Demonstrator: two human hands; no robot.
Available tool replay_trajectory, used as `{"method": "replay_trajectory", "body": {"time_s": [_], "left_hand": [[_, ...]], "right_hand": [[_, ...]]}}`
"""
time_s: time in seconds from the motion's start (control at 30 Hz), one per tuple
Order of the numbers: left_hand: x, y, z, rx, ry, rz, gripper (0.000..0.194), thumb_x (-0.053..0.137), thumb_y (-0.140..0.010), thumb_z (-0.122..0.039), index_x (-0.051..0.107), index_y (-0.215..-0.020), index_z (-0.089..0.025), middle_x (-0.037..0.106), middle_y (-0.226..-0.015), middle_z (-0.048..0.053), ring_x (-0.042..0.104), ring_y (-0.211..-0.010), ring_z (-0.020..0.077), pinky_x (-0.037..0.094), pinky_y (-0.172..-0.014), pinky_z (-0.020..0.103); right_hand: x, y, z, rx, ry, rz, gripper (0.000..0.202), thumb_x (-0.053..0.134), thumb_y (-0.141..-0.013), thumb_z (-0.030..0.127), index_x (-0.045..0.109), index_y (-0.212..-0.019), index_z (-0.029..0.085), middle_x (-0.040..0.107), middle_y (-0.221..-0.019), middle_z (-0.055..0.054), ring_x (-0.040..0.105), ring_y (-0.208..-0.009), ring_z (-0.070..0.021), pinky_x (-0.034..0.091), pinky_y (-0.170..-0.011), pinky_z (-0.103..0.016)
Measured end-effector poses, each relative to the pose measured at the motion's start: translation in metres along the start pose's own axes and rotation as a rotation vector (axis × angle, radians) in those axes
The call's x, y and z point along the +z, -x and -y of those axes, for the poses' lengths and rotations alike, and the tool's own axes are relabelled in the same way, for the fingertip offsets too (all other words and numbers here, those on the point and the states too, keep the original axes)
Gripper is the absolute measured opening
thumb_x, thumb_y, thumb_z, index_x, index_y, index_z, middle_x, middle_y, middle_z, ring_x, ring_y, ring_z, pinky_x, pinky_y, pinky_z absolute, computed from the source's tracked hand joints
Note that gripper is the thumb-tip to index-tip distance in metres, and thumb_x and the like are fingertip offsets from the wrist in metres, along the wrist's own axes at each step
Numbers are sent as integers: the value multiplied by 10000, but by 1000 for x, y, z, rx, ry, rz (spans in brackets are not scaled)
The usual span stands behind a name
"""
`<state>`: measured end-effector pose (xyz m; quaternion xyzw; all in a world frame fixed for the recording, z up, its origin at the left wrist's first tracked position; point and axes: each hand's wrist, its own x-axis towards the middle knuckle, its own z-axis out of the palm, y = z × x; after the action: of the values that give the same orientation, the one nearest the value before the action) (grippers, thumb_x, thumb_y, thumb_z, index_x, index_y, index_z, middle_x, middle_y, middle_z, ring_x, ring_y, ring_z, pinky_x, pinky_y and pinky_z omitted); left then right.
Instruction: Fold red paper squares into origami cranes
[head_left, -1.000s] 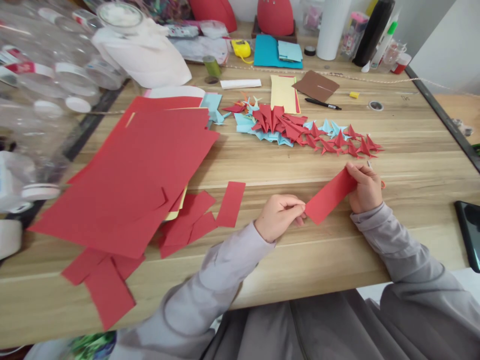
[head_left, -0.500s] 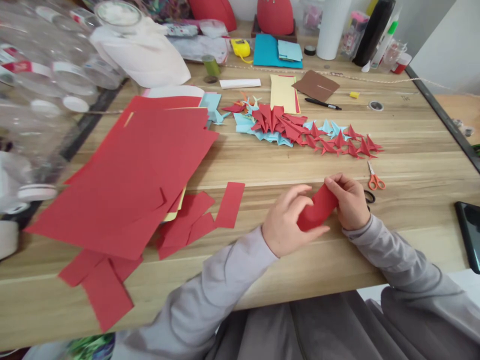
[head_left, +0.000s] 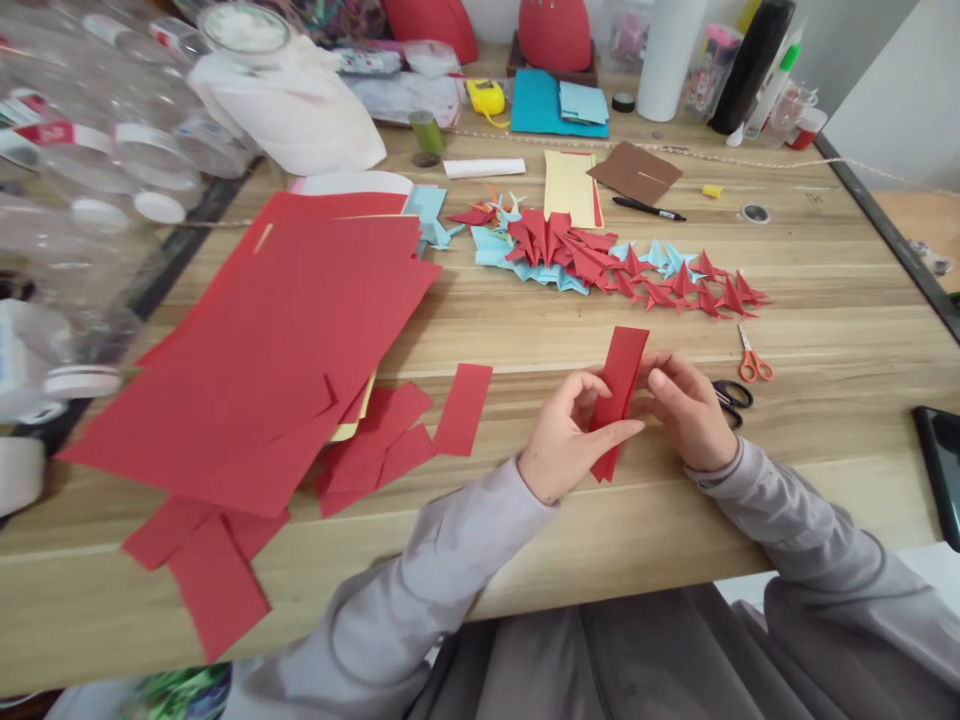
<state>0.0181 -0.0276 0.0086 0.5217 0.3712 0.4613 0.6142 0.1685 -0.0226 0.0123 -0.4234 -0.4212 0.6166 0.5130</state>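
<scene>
A strip of red paper (head_left: 624, 365), folded lengthwise with its layers slightly apart at the lower end, stands tilted above the table. My left hand (head_left: 566, 435) grips it, thumb across the front and fingers curled at its left edge. At the paper's right edge is my right hand (head_left: 690, 415), with fingers loosely bent and thumb apart; whether its fingertips touch the paper is hard to see. Black-handled scissors (head_left: 735, 393) lie partly hidden behind the right hand, beside small orange-handled scissors (head_left: 756, 367).
Large red sheets (head_left: 300, 320) and loose red rectangles (head_left: 463, 410) lie to the left. Beyond my hands are folded red pieces (head_left: 577, 250) and blue ones (head_left: 491, 245). A pen (head_left: 649, 208), brown paper (head_left: 637, 173) and tape measure (head_left: 486, 97) lie farther back; a phone (head_left: 941, 480) is at right.
The red paper has turned from slanted to nearly upright and now shows as a narrow folded strip. My right hand has let go of its upper corner and shifted slightly lower.
</scene>
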Motion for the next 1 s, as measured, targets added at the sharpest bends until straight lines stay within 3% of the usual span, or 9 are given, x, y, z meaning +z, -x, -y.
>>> {"method": "replay_trajectory", "body": {"time_s": [0.13,0.3,0.43,0.53,0.63,0.7,0.77,0.87,1.0], "left_hand": [[1,0,-2,-110,120,-9,379,754,-615,-246,420,-785,-189,628,-1065,66,610,-882,151,486,-765,293],[-3,-1,-3,-189,255,-116,280,622,-670,-206,483,-913,-185,636,-1010,46,623,-890,167,499,-763,301],[-6,-3,2,-204,176,-113,404,523,-680,-164,433,-1074,-192,658,-936,44,647,-808,186,514,-687,310],[-12,-6,8,-117,-46,-127,456,511,-753,-191,367,-1185,-184,645,-1041,95,642,-905,206,522,-752,353],[-22,-11,14,200,-486,-205,491,519,-770,-163,389,-1243,-178,531,-1259,142,537,-1129,224,454,-931,422],[-30,-16,17,376,-864,-94,365,500,-784,-132,540,-1145,-164,515,-1280,138,469,-1188,255,395,-988,474],[-35,-22,18,479,-1105,57,280,460,-802,-100,640,-1009,-156,568,-1205,128,494,-1129,258,419,-950,472],[-40,-30,18,532,-1277,168,276,434,-837,-118,665,-985,-140,629,-1069,126,533,-1011,238,466,-867,425],[-41,-40,15,546,-1382,230,301,392,-866,-144,638,-1033,-99,620,-1047,141,523,-943,228,460,-830,390]], "right_hand": [[1,1,-1,-44,102,42,267,720,-705,368,579,-865,206,668,-846,-12,632,-791,-145,515,-751,-302],[-2,-2,0,-46,39,-30,213,721,-708,308,612,-858,202,676,-846,-3,632,-768,-124,516,-726,-264],[-7,-6,-2,-27,44,-103,270,739,-672,279,634,-905,191,688,-883,-16,645,-784,-135,523,-737,-273],[-11,-8,-4,-19,144,-94,315,746,-645,297,634,-918,186,696,-857,-28,652,-776,-158,529,-735,-304],[-16,-12,-8,-62,354,-52,314,702,-675,298,631,-963,194,690,-809,-27,645,-734,-164,523,-716,-318],[-21,-14,-11,-164,638,-88,305,665,-695,269,634,-991,200,671,-740,-14,616,-651,-155,510,-669,-309],[-26,-17,-13,-274,935,-119,311,633,-704,240,634,-1012,194,657,-717,-17,591,-613,-159,493,-637,-308],[-30,-19,-14,-410,1209,-92,306,581,-746,238,622,-1044,178,666,-808,-60,603,-667,-187,488,-635,-316],[-30,-18,-12,-524,1423,-18,314,489,-833,238,591,-1122,174,646,-875,-92,612,-751,-212,499,-666,-322]]}}
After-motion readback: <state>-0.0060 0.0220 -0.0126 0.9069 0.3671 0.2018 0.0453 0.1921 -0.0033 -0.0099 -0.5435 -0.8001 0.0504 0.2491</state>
